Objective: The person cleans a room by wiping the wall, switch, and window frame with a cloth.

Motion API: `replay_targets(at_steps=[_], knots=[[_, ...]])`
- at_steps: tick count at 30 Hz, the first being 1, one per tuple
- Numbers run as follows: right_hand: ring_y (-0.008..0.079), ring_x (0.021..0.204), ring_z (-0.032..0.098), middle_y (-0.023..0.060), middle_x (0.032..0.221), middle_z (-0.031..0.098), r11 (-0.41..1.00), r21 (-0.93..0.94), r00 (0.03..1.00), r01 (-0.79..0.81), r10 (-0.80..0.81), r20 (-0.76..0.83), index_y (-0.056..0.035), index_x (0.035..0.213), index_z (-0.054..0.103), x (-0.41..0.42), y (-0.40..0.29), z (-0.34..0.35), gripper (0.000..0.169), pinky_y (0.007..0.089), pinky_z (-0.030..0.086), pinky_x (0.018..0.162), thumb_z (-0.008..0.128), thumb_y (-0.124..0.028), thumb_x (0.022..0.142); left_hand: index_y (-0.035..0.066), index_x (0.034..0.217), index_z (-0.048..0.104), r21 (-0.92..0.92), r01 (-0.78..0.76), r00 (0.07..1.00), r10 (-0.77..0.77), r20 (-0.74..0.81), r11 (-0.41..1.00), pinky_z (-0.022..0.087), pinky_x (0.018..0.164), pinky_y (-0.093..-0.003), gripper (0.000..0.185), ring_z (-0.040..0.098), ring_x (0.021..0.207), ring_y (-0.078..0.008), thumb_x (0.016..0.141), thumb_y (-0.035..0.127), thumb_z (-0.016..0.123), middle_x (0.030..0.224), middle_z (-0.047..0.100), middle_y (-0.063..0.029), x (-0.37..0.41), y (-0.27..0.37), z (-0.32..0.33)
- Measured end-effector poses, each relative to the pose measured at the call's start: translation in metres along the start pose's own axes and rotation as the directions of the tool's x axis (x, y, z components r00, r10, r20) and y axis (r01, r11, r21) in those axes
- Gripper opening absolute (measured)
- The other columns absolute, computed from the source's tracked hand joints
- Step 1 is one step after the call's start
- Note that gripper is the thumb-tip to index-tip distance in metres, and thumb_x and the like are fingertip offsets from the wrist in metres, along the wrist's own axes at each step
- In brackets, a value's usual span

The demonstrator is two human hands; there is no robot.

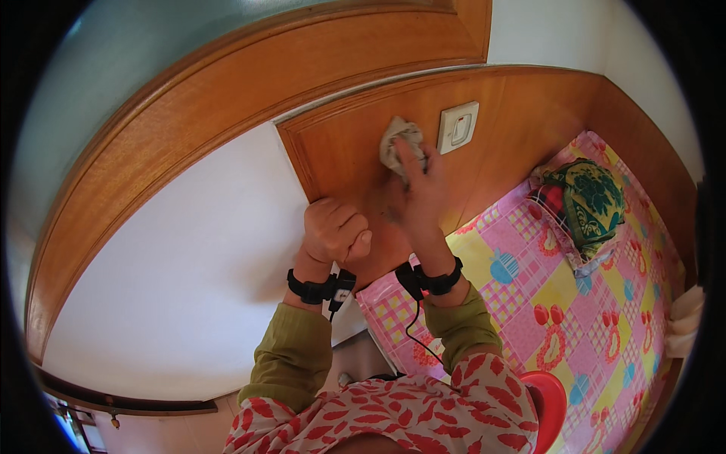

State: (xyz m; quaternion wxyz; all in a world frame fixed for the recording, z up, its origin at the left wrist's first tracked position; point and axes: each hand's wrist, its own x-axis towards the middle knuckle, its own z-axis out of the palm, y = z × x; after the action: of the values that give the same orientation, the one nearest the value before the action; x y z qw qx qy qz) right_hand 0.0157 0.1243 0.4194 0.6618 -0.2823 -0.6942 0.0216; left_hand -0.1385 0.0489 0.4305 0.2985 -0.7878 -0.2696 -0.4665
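Note:
My right hand (422,184) presses a crumpled pale cloth (393,144) against the varnished wooden wall panel (346,144). The fingers are slightly blurred and lie over the cloth's right side. Just right of the cloth, a white wall switch (458,127) is set into the panel. My left hand (337,230) is curled into a fist at the panel's lower left edge, with nothing visible in it. Whether its knuckles touch the wood I cannot tell. Both wrists carry black straps with small devices.
A bed with a pink and yellow patterned cover (510,306) extends along the panel at right. Folded cloths or a cushion in green and red check (592,204) lie on it. A wooden frame (272,62) curves overhead. Beside me is a red plastic object (549,408).

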Motion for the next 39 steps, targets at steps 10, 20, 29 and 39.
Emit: replay_targets(at_steps=[10,20,29,39], knots=[[0.0383,0.101,0.053,0.0200,0.120,0.049,0.986,-0.101,0.965,0.129,-0.102,0.241,-0.0164,0.128,0.058,-0.068,0.043,-0.006,0.057,0.0402,0.046,0.086,0.062,0.001,0.074,0.008,0.060,0.053,-0.011,-0.010,0.999,0.010,-0.036,1.000,0.037,0.043,-0.0334,0.022,0.049,0.047,-0.0237,0.080,0.017,0.054,0.058,0.049,-0.0052,0.003,0.002,0.003],[0.0413,0.095,0.056,0.0258,0.112,0.051,0.995,-0.030,0.995,-0.100,0.100,-0.002,-0.0065,0.137,0.046,0.039,0.011,-0.018,0.055,0.0420,0.051,0.077,0.061,-0.009,0.084,0.011,0.057,0.050,0.017,0.005,1.000,-0.005,-0.023,1.000,0.037,0.043,-0.0319,0.017,0.047,0.047,-0.0215,0.072,0.016,0.058,0.056,0.045,-0.0024,0.000,0.000,0.002],[0.0422,0.087,0.060,0.0255,0.105,0.055,0.965,-0.200,0.980,-0.172,0.188,0.065,-0.0088,0.139,0.043,0.024,0.021,-0.017,0.060,0.0468,0.051,0.070,0.061,-0.020,0.083,0.011,0.057,0.050,0.022,0.008,1.000,-0.008,-0.022,1.000,0.036,0.042,-0.0313,0.020,0.047,0.046,-0.0212,0.074,0.017,0.057,0.055,0.045,-0.0024,0.004,0.001,0.004],[0.0336,0.090,0.062,0.0171,0.107,0.060,0.842,-0.263,0.825,-0.471,0.526,0.209,-0.0121,0.132,0.054,-0.102,0.094,-0.032,0.051,0.0385,0.051,0.077,0.061,-0.017,0.082,0.009,0.057,0.049,0.024,0.001,1.000,0.000,-0.019,1.000,0.036,0.042,-0.0315,0.024,0.045,0.045,-0.0223,0.078,0.017,0.056,0.055,0.044,-0.0036,0.000,0.001,0.004]])
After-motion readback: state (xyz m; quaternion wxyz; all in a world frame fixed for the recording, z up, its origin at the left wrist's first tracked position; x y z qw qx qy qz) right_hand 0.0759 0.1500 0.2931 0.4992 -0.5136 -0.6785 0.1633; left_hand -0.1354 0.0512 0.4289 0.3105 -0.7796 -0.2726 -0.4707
